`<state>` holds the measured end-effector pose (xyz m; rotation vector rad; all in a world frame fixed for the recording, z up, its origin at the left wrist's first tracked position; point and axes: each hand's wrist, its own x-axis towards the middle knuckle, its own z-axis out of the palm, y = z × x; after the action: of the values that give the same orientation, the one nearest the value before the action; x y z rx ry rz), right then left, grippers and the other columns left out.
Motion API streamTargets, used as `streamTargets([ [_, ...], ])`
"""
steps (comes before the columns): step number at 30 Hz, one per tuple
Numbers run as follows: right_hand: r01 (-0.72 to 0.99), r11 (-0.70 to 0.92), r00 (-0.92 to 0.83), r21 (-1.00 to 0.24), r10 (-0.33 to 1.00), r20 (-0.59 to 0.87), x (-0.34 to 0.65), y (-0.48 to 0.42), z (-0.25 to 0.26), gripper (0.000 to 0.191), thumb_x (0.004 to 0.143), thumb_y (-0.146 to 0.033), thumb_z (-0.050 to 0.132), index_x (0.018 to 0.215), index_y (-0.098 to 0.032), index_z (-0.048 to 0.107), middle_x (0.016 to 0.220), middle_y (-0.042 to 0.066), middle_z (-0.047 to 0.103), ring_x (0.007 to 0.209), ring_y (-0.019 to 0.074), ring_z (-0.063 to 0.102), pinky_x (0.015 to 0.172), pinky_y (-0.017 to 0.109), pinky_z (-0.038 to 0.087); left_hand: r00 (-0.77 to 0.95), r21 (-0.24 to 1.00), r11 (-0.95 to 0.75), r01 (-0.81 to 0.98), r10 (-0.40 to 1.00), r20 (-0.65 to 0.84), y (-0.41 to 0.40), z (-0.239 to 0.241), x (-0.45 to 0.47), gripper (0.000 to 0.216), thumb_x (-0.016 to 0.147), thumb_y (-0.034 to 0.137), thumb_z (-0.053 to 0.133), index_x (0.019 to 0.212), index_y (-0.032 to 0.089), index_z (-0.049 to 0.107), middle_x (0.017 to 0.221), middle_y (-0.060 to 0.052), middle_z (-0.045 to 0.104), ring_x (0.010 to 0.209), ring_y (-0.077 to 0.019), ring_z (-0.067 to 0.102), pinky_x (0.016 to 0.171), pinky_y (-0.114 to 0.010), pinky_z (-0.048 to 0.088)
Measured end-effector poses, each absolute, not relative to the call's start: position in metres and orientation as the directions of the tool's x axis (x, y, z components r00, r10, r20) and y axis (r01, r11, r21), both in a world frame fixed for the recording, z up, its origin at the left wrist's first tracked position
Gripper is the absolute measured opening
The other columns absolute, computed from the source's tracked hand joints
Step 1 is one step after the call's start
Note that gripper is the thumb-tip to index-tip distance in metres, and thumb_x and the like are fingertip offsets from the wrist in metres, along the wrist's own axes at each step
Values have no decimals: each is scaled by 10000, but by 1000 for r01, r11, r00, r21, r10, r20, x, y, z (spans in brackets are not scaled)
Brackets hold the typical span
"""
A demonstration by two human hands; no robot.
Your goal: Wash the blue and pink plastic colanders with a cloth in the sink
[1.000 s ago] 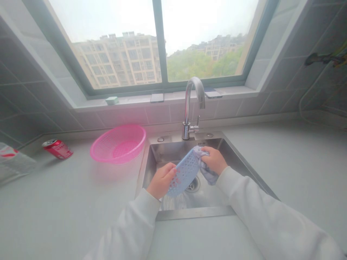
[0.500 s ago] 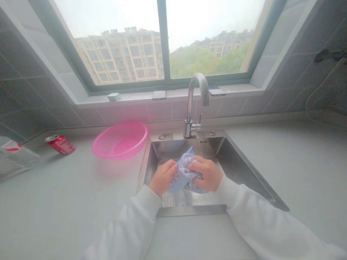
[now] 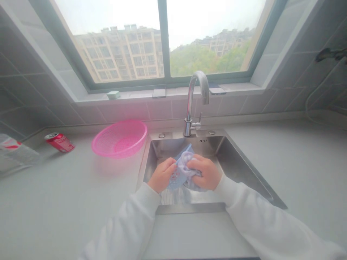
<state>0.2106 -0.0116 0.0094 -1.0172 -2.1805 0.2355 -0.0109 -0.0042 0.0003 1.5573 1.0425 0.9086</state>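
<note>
Over the steel sink my left hand grips the rim of a small light-blue plastic basket with holes in its wall. The basket is tilted, and part of it is hidden behind my hands and the cloth. Bunched in my right hand is a pale lilac cloth, pressed against the basket's rim. Some of the cloth hangs below my fingers.
A chrome faucet rises behind the sink. On the counter to the left are a pink basket, a red can lying tilted, and a clear plastic container. A small pale green block rests on the windowsill.
The basket's rim has tilted slightly and the cloth has shifted a little along it. Both hands keep their hold and stay in nearly the same place.
</note>
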Motion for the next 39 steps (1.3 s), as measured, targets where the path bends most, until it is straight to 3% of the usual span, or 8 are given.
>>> streamTargets([
  [3, 597, 670, -452, -442, 735, 505, 209, -10, 9, 197, 687, -171, 579, 827, -219, 710, 795, 29, 611, 662, 159, 571, 641, 274, 441, 342, 977, -110, 181, 939, 42, -5, 4, -10, 249, 870, 420, 513, 814, 182, 561, 726, 15, 541, 694, -158, 514, 653, -282, 397],
  [9, 718, 303, -9, -627, 904, 427, 258, 36, 3, 229, 694, -205, 577, 873, -199, 719, 870, 61, 689, 820, 232, 649, 766, 336, 500, 363, 995, -21, 100, 932, -17, -10, 8, -9, 271, 835, 454, 538, 819, 183, 546, 731, 21, 545, 659, -154, 551, 625, -275, 407],
  [17, 557, 738, -535, -381, 670, 515, 194, -26, 12, 184, 664, -163, 589, 802, -224, 695, 815, 34, 612, 643, 152, 542, 595, 261, 402, 306, 973, -120, 197, 951, 55, -7, 4, -9, 218, 863, 389, 497, 780, 193, 546, 663, 34, 529, 639, -145, 509, 618, -270, 381],
  [19, 569, 712, -504, -412, 697, 510, 196, -22, 12, 195, 672, -165, 584, 816, -222, 704, 814, 33, 613, 649, 153, 556, 607, 264, 413, 305, 975, -104, 195, 951, 40, -6, 4, -9, 217, 863, 393, 493, 783, 198, 541, 655, 35, 535, 623, -145, 510, 603, -268, 380],
  [26, 744, 255, 20, -617, 915, 402, 260, 36, 5, 256, 708, -232, 569, 899, -197, 736, 912, 75, 699, 863, 254, 658, 795, 358, 506, 326, 988, -29, 149, 945, -21, -9, 9, -9, 232, 824, 419, 525, 783, 192, 542, 683, 24, 558, 636, -154, 560, 602, -268, 417],
  [34, 611, 671, -443, -421, 730, 520, 211, -11, 11, 220, 678, -181, 577, 845, -228, 711, 817, 31, 614, 673, 163, 559, 641, 281, 442, 286, 974, -96, 204, 958, 35, -5, 2, -9, 379, 903, 554, 504, 759, 203, 510, 633, 42, 517, 569, -134, 521, 559, -257, 381],
  [36, 616, 642, -405, -456, 755, 515, 218, -4, 11, 217, 678, -183, 576, 840, -227, 713, 789, 24, 598, 660, 163, 554, 634, 283, 439, 288, 971, -102, 218, 957, 36, -5, 2, -9, 382, 914, 561, 500, 775, 205, 519, 634, 39, 530, 572, -136, 527, 559, -256, 388],
  [39, 686, 439, -144, -580, 863, 484, 247, 23, 8, 228, 683, -194, 564, 852, -215, 716, 808, 39, 635, 754, 207, 614, 716, 320, 486, 280, 982, -68, 178, 960, 16, -6, 5, -9, 397, 896, 591, 522, 802, 206, 538, 643, 37, 529, 559, -136, 524, 535, -253, 389],
])
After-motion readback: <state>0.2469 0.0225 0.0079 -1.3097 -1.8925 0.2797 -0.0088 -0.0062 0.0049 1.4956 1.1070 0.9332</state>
